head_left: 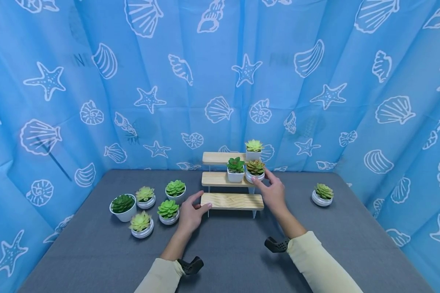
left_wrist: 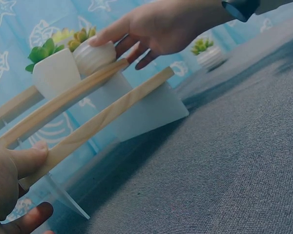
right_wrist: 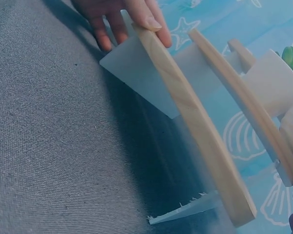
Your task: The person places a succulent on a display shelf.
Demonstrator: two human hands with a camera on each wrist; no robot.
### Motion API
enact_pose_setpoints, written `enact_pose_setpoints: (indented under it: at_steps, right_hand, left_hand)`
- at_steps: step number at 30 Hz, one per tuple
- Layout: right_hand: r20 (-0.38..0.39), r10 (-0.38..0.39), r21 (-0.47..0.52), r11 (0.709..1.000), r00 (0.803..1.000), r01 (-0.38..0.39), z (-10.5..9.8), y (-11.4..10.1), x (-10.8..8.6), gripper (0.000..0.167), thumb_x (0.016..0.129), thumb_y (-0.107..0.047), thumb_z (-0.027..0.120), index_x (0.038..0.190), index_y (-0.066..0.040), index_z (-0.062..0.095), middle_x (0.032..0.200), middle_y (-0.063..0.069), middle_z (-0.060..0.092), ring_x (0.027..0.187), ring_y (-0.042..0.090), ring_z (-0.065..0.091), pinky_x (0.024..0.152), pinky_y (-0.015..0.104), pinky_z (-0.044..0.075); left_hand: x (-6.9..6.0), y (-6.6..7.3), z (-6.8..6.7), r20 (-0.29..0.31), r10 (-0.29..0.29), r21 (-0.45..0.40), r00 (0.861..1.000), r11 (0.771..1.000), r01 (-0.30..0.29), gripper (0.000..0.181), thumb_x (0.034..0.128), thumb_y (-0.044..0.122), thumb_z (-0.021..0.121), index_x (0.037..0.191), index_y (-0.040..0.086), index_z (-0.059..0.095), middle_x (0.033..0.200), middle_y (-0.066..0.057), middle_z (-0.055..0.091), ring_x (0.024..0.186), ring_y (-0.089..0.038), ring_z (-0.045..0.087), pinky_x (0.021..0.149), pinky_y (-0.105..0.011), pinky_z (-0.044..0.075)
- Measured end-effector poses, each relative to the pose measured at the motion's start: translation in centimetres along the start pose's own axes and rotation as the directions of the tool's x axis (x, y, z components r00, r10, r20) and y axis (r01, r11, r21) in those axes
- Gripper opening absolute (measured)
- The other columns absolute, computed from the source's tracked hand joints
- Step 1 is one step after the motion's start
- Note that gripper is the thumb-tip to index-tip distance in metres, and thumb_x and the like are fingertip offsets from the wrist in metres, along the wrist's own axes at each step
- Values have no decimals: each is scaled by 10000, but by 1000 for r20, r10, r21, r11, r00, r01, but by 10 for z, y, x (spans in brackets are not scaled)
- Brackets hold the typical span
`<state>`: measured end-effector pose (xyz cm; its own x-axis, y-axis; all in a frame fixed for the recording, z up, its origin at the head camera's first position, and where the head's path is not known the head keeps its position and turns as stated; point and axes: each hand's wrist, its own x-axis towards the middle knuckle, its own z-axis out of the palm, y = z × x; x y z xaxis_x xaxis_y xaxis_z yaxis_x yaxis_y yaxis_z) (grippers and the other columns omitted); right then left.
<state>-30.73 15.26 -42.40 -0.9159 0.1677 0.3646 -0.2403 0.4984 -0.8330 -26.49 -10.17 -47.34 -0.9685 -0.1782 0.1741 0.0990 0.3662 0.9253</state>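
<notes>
A three-step stand with wooden shelves (head_left: 232, 201) and clear side supports stands on the table. My right hand (head_left: 275, 194) holds a round white pot with a brownish-green succulent (head_left: 255, 168) between thumb and fingers, at the right end of the middle shelf. Beside that pot is a square white pot with a dark green succulent (head_left: 236, 175). On the top shelf's right end sits a light green succulent in a square pot (head_left: 253, 149). My left hand (head_left: 190, 212) grips the left end of the bottom shelf, its thumb on top, also seen in the left wrist view.
Several potted succulents stand left of the stand, among them a dark green one in a white pot (head_left: 124, 208) and a light green one (head_left: 142, 226). Another potted succulent (head_left: 322, 195) is at the far right. A blue shell-patterned curtain (head_left: 220, 81) hangs behind the grey table (head_left: 234, 252).
</notes>
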Motion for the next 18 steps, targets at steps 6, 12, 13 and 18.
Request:
enact_pose_setpoints:
  at_steps: [6,12,13,18]
  right_hand:
    - [-13,-23,18,1000,1000,23,2,4,1,620,894,-295,723,1411,-32,503,1261,211,605,1158,337,526,1014,522,325]
    - [-40,-41,20,999,998,42,4,8,1,599,883,-268,734,1390,-24,527,1209,210,635,1139,355,539,978,529,374]
    - [-43,-41,20,999,998,42,5,8,1,599,882,-268,735,1387,-20,529,1207,211,636,1143,357,539,975,529,382]
    - [-43,-40,22,999,998,41,5,10,2,591,875,-259,745,1369,-6,543,1223,211,628,1163,368,524,977,524,393]
  left_hand:
    - [0,1,0,0,-1,4,1000,1000,1,530,834,162,788,1330,103,610,1340,-123,568,1001,-262,598,829,-425,496]
    - [1,0,1,1,-12,12,1000,1000,12,533,836,176,787,1334,113,608,1343,-115,567,1009,-249,594,836,-419,494]
    - [1,0,1,1,-12,14,1000,1000,12,533,836,177,787,1334,113,608,1341,-115,568,1008,-248,594,837,-419,493]
    - [1,-1,1,1,-13,17,1000,1000,13,533,835,179,789,1333,113,609,1338,-113,571,1006,-250,596,839,-420,493]
